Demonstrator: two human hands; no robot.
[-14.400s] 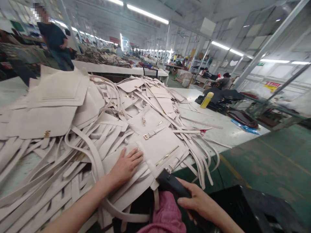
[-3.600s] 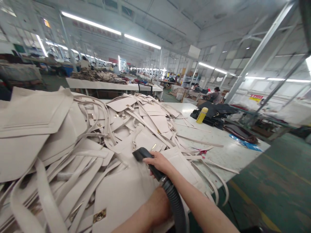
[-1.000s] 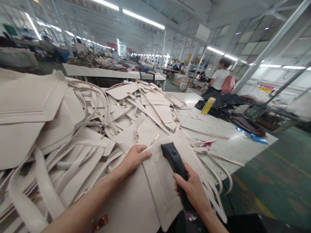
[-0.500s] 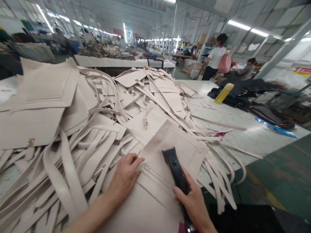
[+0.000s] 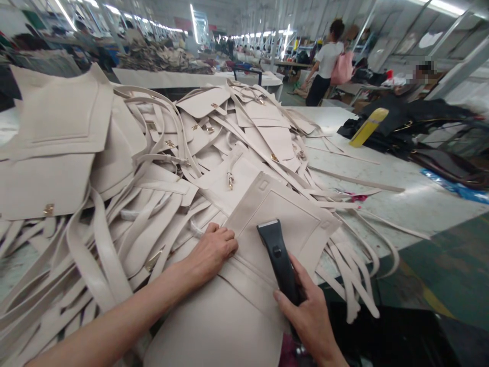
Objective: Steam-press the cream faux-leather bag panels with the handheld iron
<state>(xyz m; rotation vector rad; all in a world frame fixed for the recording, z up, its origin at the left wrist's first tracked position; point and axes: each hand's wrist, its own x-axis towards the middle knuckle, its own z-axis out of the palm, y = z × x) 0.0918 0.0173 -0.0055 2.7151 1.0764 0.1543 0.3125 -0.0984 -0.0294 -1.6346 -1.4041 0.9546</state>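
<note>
No lettering you can read, black plastic handheld tool (image 5: 278,257) near you unmarked, yellow cylindrical bottle (image 5: 369,127) far right too blurred to read

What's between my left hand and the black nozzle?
Only bare cream bag panel, seen in the head view; left hand and black nozzle both touch it.

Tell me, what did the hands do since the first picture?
The right hand brought the black tool up from below the table's edge onto the cream panel, and it keeps hold of it. The left hand shifted to press on that panel's left edge. Behind, a person in a white shirt walked in. The pile of cream straps and the yellow bottle stayed put.
</note>
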